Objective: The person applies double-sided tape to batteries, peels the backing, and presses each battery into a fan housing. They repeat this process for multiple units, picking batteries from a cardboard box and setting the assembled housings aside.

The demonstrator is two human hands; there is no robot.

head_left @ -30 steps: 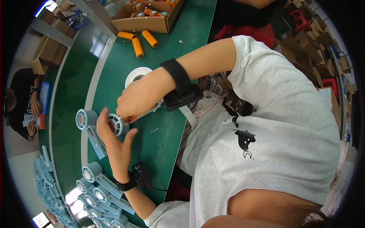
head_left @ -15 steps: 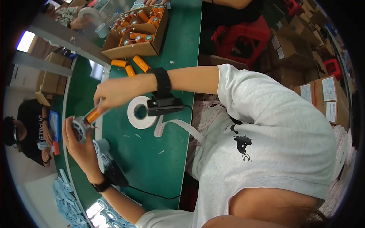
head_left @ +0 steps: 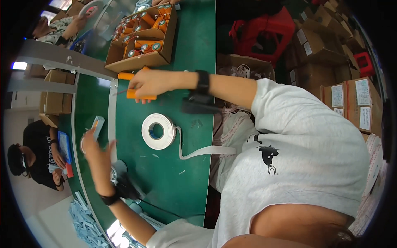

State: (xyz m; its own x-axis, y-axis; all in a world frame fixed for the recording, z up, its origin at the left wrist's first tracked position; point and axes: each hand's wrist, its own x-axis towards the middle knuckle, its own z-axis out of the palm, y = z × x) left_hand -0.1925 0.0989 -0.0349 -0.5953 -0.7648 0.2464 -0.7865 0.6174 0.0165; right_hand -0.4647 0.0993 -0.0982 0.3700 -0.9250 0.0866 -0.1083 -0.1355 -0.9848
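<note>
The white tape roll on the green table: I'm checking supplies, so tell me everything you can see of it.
The tape roll is a thick white ring with a round central hole, where blue shows. It lies flat on the green table, ungrasped. A whitish strip appears to come off its right side, bends, then runs past the table's edge. Paper or plastic, I cannot tell.

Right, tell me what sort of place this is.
Probably a small assembly workshop: a divided cardboard box of orange cylinders stands on a long green bench, light-blue parts lie heaped nearby, and another person sits at work beyond it.
</note>
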